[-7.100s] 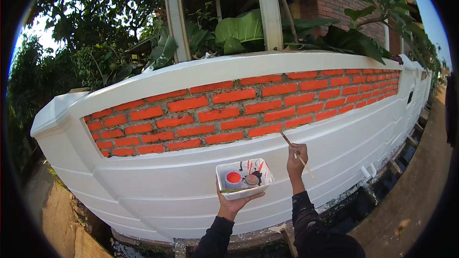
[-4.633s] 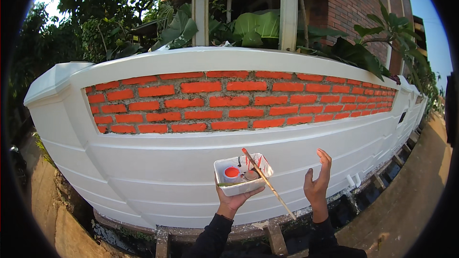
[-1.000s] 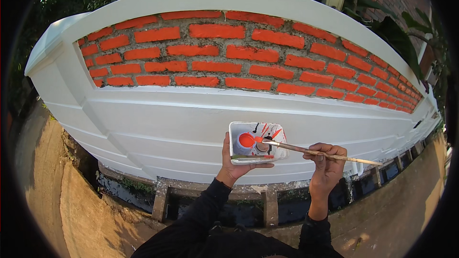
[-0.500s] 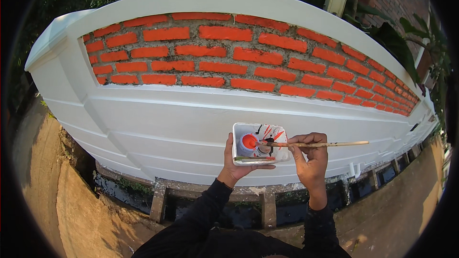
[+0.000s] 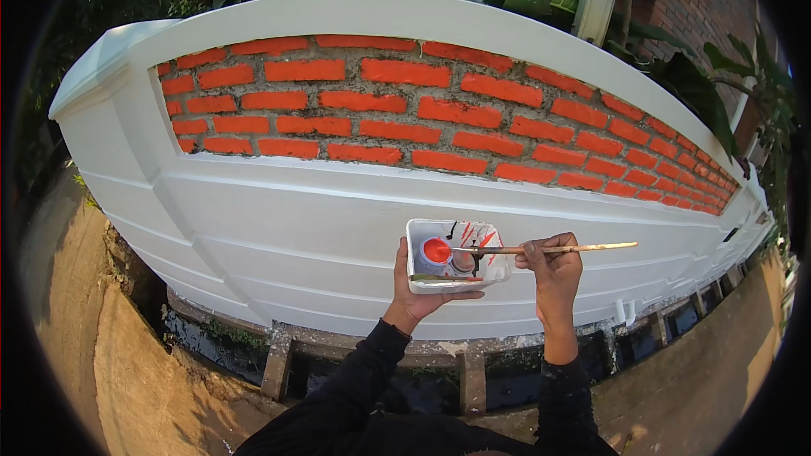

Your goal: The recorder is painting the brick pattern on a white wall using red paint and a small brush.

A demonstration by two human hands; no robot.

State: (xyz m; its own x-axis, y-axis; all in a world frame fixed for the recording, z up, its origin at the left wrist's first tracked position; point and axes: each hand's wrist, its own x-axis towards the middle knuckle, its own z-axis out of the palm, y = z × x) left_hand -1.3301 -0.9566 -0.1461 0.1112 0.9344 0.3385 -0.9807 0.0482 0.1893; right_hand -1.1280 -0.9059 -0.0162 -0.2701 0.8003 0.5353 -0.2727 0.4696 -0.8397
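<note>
The tray (image 5: 456,255) is sitting on the left hand (image 5: 416,295), near the wall (image 5: 338,228); the brush (image 5: 541,248) is lying across it, reaching right.

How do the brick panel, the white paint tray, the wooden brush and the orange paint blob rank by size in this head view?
1. Brick panel, by far the largest.
2. and 3. Paint tray and wooden brush: the brush runs longer, the tray covers more area, so no clear ranking.
4. Orange paint blob, smallest.

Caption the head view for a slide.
Left hand holds a paint tray while the right hand dips a brush, facing a white-and-brick wall.
</note>
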